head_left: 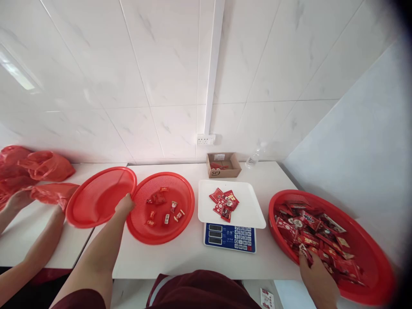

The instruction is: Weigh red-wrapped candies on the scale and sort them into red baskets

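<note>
A: Landmark for this entry is the scale (229,237), with its white tray (244,212) carrying a small heap of red packets (224,202). Largest item?

B: The big red basin (370,257), right of the scale, well filled with wrapped snack packets (317,240). The right hand (317,279) is down in its near edge, fingers curled into the packets. It looks to be pinching one or two, but I cannot tell how firm the hold is.

A: Left of the scale?

B: A red mesh basket (180,191) with a few loose packets (162,208) in it. Further left, an empty red basket (96,197), tilted. The left hand (125,205) is closed over the spot where the two rims meet.

A: Step in hand, as a judgement?

B: Likely weighing out portions: right hand gathering stock, left handling the baskets. The next move probably calls for lifting a small pinch clear without dragging neighbours along.

A: Others?

B: A co-worker's hands (19,199) far left, on red plastic bags (45,165). Behind the scale, a small cardboard box (223,165).
</note>
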Demonstrator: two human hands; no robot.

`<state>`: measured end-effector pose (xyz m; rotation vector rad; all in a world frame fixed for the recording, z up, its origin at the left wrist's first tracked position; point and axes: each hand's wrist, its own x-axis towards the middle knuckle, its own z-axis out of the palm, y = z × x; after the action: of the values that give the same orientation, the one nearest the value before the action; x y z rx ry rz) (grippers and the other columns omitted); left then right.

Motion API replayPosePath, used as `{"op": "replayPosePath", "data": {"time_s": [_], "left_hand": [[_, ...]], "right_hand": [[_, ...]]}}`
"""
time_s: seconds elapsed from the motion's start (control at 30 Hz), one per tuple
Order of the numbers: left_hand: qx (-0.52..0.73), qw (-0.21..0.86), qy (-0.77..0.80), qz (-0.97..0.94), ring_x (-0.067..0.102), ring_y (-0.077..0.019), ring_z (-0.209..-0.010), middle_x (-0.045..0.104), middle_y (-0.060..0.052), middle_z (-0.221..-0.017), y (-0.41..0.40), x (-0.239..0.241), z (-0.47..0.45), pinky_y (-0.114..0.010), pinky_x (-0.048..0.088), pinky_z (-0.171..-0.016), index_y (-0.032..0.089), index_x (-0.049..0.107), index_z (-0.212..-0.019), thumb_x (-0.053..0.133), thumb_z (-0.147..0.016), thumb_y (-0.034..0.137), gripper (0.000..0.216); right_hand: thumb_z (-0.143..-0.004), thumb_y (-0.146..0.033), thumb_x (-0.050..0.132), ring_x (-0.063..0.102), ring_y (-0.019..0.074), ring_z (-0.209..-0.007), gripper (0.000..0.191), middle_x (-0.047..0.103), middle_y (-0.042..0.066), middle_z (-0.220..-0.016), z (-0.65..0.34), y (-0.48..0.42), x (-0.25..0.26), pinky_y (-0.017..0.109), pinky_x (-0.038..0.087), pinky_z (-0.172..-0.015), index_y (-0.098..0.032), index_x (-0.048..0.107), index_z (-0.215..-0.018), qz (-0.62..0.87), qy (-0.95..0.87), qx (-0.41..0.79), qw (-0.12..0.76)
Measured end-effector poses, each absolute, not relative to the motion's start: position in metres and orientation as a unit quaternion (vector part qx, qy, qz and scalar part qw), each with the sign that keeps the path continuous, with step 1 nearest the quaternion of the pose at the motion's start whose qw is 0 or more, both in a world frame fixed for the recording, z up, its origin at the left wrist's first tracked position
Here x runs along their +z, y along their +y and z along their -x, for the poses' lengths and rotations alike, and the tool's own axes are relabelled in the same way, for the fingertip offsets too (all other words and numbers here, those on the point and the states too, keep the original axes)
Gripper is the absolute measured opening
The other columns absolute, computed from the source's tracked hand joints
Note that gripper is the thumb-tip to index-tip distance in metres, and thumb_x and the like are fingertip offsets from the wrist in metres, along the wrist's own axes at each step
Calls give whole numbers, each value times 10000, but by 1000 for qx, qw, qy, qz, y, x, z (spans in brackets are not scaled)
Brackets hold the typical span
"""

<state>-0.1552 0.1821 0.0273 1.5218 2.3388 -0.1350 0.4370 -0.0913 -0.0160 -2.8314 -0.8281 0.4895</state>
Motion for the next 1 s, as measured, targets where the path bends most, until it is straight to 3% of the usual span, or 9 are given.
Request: {"op": "replayPosePath", "data": {"time_s": [0.17, 0.47, 0.63, 0.77, 0.87, 1.0], "left_hand": [[-87, 124, 776, -612, 537, -319, -1124, 621, -150, -1149, 180, 31, 169, -556, 267, -1003, 206, 496, -1197, 464, -703, 111, 504], [-66, 93, 697, -708, 372, -202, -1296, 597, -72, -1208, 170, 34, 167, -413, 91, -1129, 255, 584, -1148, 389, -687, -12, 567], [-27, 104, 688, -717, 229, -203, -1373, 490, -70, -1348, 166, 37, 145, -412, 55, -1142, 217, 554, -1201, 366, -743, 30, 530], [-8, 156, 655, -740, 336, -171, -1320, 503, -31, -1346, 156, 36, 105, -376, 121, -1135, 236, 450, -1307, 298, -882, 215, 452], [-9, 199, 612, -765, 382, -183, -1291, 512, -16, -1344, 136, 28, 65, -365, 156, -1121, 265, 458, -1300, 361, -893, 390, 436], [38, 199, 568, -798, 423, -224, -1256, 506, -72, -1339, 105, 14, 13, -406, 216, -1093, 238, 441, -1309, 356, -902, 419, 453]], "right_hand": [[-850, -443, 280, 659, 335, -828, 549, 669, 210, -1022, -438, -91, -18, 438, 489, -722, -115, 506, -1227, 944, -278, 156, 79], [-853, -502, 200, 636, 371, -922, 609, 647, 205, -1081, -436, -89, -16, 453, 479, -750, -130, 457, -1262, 947, -260, 179, 56], [-855, -487, 207, 637, 353, -931, 592, 637, 201, -1110, -434, -88, -12, 442, 482, -755, -144, 462, -1265, 946, -265, 179, 46], [-855, -484, 228, 648, 353, -881, 582, 654, 216, -1051, -432, -87, -9, 445, 486, -707, -144, 484, -1251, 949, -264, 167, 48], [-855, -484, 231, 653, 351, -849, 582, 665, 220, -1011, -430, -88, -7, 443, 485, -703, -134, 504, -1232, 951, -261, 160, 48], [-859, -479, 224, 655, 354, -839, 578, 672, 208, -1004, -429, -88, -7, 439, 485, -686, -141, 495, -1242, 950, -266, 151, 55]]}}
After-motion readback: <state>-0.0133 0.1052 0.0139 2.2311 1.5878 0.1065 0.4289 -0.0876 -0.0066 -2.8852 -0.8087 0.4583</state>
